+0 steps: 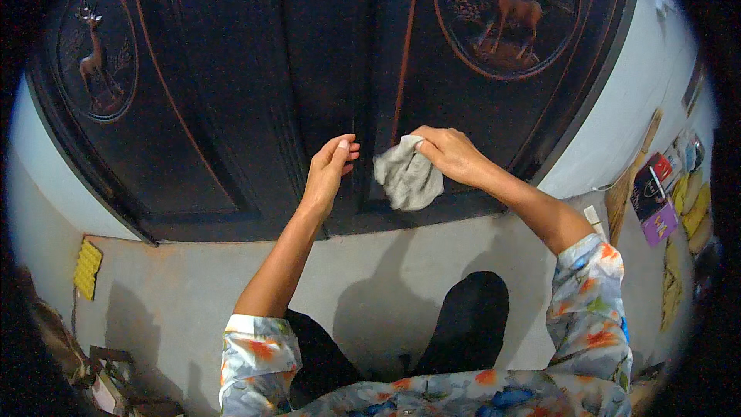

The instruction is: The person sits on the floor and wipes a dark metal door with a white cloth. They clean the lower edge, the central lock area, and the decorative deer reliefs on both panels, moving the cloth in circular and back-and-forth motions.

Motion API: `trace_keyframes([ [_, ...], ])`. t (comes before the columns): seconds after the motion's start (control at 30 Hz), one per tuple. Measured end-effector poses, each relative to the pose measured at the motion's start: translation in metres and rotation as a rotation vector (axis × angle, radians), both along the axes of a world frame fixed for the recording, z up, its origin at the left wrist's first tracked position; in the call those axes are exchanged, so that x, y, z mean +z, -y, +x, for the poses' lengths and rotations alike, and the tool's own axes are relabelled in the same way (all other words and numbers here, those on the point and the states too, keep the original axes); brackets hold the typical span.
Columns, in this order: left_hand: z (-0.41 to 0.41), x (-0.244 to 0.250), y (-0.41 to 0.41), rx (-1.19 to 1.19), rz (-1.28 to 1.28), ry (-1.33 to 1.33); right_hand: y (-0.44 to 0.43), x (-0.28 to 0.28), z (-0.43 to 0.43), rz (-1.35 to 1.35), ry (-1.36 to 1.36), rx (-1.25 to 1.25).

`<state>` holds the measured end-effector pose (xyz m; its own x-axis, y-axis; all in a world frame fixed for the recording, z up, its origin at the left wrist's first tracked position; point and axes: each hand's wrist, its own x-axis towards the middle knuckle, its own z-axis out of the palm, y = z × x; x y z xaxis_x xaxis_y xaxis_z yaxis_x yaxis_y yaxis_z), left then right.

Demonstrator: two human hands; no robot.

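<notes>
My right hand pinches a crumpled pale grey cloth by its upper edge, between thumb and fingers. The cloth hangs in front of the lower part of a dark wooden double door. Left of the cloth, apart from it, my left hand is raised with loosely curled fingers and nothing visible in it. Oval carved panels with deer decorate the door: one deer relief at upper left, another deer relief at upper right.
A yellow egg-tray-like piece is at the left wall. On the right, a straw broom leans by the white wall, near printed packages and yellow bundles. Dark furniture stands lower left on the grey floor.
</notes>
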<state>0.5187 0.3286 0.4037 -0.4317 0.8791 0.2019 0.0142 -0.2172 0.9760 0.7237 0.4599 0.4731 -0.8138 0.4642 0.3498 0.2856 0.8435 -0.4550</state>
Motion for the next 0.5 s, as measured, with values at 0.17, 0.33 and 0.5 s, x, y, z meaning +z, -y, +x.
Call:
trace_keyframes([
  [0.17, 0.016, -0.001, 0.013, 0.316, 0.397, -0.415, -0.005, 0.007, -0.018, -0.592, -0.239, 0.024],
  [0.33, 0.059, 0.03, 0.022, 0.208, 0.451, -0.708, 0.015, 0.019, -0.021, -0.991, -0.45, 0.032],
  [0.5, 0.051, 0.057, 0.01, 0.338, 0.535, -0.847, 0.059, 0.05, -0.031, -0.984, -0.659, 0.186],
])
